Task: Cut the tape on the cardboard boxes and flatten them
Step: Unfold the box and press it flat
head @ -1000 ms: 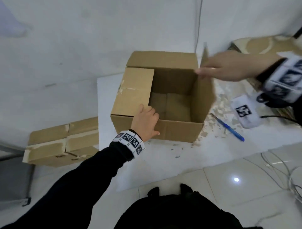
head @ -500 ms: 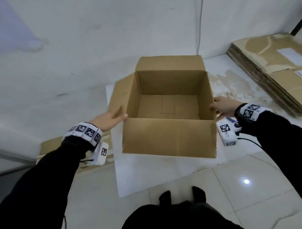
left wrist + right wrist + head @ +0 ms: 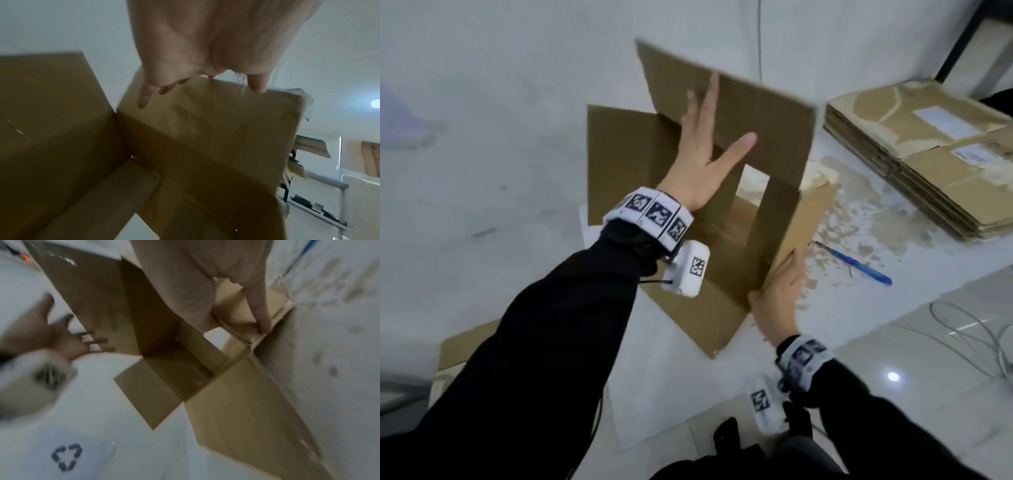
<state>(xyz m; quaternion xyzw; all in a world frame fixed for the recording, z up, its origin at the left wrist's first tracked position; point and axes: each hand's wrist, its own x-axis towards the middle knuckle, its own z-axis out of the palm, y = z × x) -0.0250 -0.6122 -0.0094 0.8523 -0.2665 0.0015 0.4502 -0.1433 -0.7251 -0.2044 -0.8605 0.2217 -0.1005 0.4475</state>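
From the head view the cardboard box (image 3: 722, 192) stands skewed on the white sheet (image 3: 654, 394), left hand (image 3: 702, 164) spread flat against it, while the right wrist view shows the right hand (image 3: 216, 280) pinching its edge.

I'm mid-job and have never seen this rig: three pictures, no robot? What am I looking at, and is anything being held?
No machine: a person works bare-handed, with cameras on the head and both wrists. The head view looks down at both arms. The left hand is spread flat, fingers straight, at a raised panel of the opened box; whether it touches is blurred. The right hand grips the box's near right wall; the right wrist view shows its fingers curled over the edge. The left wrist view looks along the left hand into the box. On the white surface lie a blue cutter and a stack of flattened boxes.
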